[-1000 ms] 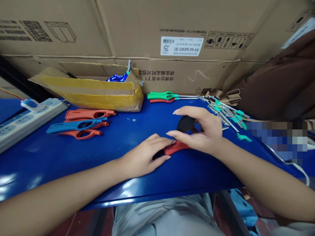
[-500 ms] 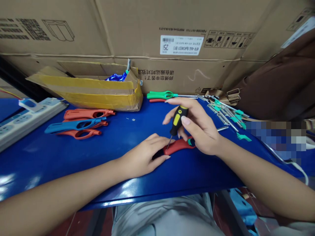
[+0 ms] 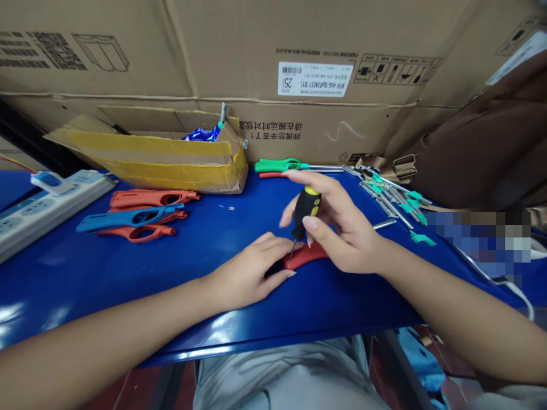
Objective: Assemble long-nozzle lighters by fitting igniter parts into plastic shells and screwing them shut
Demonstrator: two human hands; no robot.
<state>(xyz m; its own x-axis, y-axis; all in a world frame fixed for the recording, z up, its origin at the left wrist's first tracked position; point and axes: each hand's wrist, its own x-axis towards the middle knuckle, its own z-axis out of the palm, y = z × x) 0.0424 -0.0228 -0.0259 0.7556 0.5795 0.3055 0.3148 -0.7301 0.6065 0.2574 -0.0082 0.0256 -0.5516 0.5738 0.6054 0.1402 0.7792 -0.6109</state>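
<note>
My left hand [image 3: 252, 270] lies curled over one end of a red plastic lighter shell [image 3: 304, 256] and presses it onto the blue table [image 3: 171, 267]. A small screwdriver with a black and yellow handle [image 3: 304, 212] is pinched in my right hand [image 3: 337, 228]. It stands nearly upright, and its thin metal tip rests on the red shell just beside my left fingertips. Part of the shell is hidden under both hands.
At the left lie red and blue lighter shells [image 3: 137, 216] and a white power strip [image 3: 47, 199]. A taped open cardboard box [image 3: 162, 156] stands behind them. Green and red shells [image 3: 282, 166] and metal tubes with green tips [image 3: 397, 199] lie at the back right, beside a brown bag [image 3: 482, 142].
My right hand has raised the screwdriver from flat under the palm to nearly upright and turned it between the fingers. My left hand and the red shell have stayed put.
</note>
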